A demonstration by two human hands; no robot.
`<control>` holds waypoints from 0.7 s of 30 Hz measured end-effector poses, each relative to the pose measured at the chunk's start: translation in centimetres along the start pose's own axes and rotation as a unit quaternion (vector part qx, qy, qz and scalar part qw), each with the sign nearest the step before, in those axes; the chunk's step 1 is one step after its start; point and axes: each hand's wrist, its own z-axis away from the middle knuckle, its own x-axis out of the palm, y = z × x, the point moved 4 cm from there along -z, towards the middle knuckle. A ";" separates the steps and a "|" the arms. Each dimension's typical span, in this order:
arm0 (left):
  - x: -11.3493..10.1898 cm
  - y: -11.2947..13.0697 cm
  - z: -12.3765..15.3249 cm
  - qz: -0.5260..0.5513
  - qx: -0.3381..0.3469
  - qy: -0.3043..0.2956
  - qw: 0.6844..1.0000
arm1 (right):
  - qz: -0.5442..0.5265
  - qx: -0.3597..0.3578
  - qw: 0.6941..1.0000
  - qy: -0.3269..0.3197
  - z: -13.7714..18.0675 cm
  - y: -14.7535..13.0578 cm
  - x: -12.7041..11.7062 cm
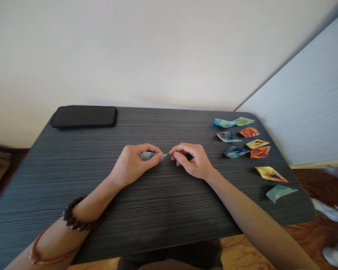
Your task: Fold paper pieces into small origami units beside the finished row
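A small folded paper piece (150,155), teal-grey w/ a pale pointed tip, is held just above the centre of the dark striped table (157,210). It is pinched in the left hand (133,163), thumb & fingers closed around its body, only the tip & a bit of the top edge left showing. The tip is met by the right hand (193,159): fingertips (173,152) are drawn together narrow at the point, rest of the fingers curled under; whether the tip is actually gripped or only touched can't be told. Both hands are rested low on the table, approx. mid-width, wrists apart, forearms angled in from the near edge. A dark bead bracelet (79,221) is worn on the left wrist, w/ a thin reddish bangle (42,255) further up the arm. At the far right of the table, well apart from the hands, finished folded pieces are laid out in two loose columns: a blue one (224,123), a green one (243,121), a blue-red one (228,137), an orange one (249,132), a yellow one (257,143), a blue-teal one (236,152), an orange-red one (260,152). Nearer the front edge, a larger yellow piece (270,174) & a pale teal piece (280,192) are set apart from the rest. A black phone (83,116) is laid face down at the far left corner.
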 end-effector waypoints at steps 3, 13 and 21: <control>0.4 0.4 0.0 0.007 0.013 -0.021 1.000 | 0.009 -0.013 1.000 -0.015 0.0 -0.4 0.5; 0.2 -1.3 -0.5 0.134 0.016 0.042 0.990 | 0.031 0.004 0.996 0.085 -0.1 0.9 -0.9; 0.3 -0.6 0.2 0.043 0.104 0.110 0.988 | 0.089 -0.071 0.993 0.043 -0.3 -0.2 0.1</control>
